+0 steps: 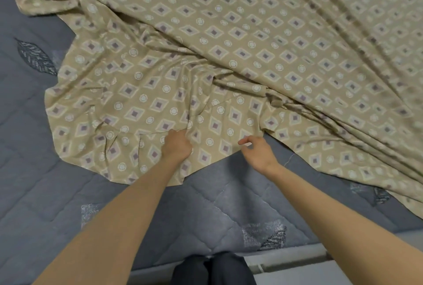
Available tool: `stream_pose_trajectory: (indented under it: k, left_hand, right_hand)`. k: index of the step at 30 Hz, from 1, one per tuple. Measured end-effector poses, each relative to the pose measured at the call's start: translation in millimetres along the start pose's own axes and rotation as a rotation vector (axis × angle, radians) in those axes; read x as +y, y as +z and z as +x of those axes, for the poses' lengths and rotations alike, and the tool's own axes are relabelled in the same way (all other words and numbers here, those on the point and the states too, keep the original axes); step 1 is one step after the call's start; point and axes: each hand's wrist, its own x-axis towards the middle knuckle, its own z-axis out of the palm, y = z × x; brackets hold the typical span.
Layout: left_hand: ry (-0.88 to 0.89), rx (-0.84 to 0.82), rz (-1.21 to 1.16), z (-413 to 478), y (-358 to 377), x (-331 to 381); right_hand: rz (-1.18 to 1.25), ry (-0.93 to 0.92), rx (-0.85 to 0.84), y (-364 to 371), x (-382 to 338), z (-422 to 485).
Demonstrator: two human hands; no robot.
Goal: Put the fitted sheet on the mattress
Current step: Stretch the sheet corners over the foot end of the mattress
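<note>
A beige fitted sheet (229, 44) with a diamond and circle print lies rumpled across the far and right part of a grey quilted mattress (206, 204). Its near edge bunches in folds in front of me. My left hand (176, 145) is closed on a fold of the sheet close to that edge. My right hand (258, 151) hovers just over the sheet's edge, fingers curled and apart, holding nothing. The mattress is bare at the left and along the near side.
The mattress edge runs along the bottom, with a pale floor strip (297, 262) beyond it. My dark trouser legs (215, 268) stand against that edge. Leaf motifs are stitched into the mattress at the left (36, 57).
</note>
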Motion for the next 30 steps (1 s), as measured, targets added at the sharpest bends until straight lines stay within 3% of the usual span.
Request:
stream_pose_trajectory:
  k: [5,8,17,21,24,26,30]
  left_hand:
    - [0.288,0.108,-0.296,-26.8,-30.6,-1.6]
    - [0.231,0.05,-0.559,-46.4,-68.1,9.8]
    - [0.374,0.064,-0.351,-99.4,-152.3,39.1]
    - [0.38,-0.029,-0.349,-126.2,-183.1,47.1]
    - [0.328,-0.22,-0.447,-156.8,-205.7,43.5]
    - [0.319,-0.304,-0.34,-169.6,-219.6,35.6]
    - [0.362,-0.291,0.276,-192.3,-242.6,15.2]
  right_hand:
    - [-0.014,0.014,0.124,-3.8,-5.5,-3.7]
    - [-0.089,-0.062,0.129,-19.4,-14.8,-17.9]
    - [-0.414,-0.236,0.121,-54.9,-69.0,-73.1]
    - [-0.437,-0.228,0.092,-57.7,-87.3,-94.3]
    - [-0.439,-0.177,0.078,-55.0,-99.5,-110.6]
    - [-0.457,-0.171,0.087,-52.6,-104.5,-121.6]
    - [-0.346,-0.145,0.101,-40.9,-120.2,-155.0]
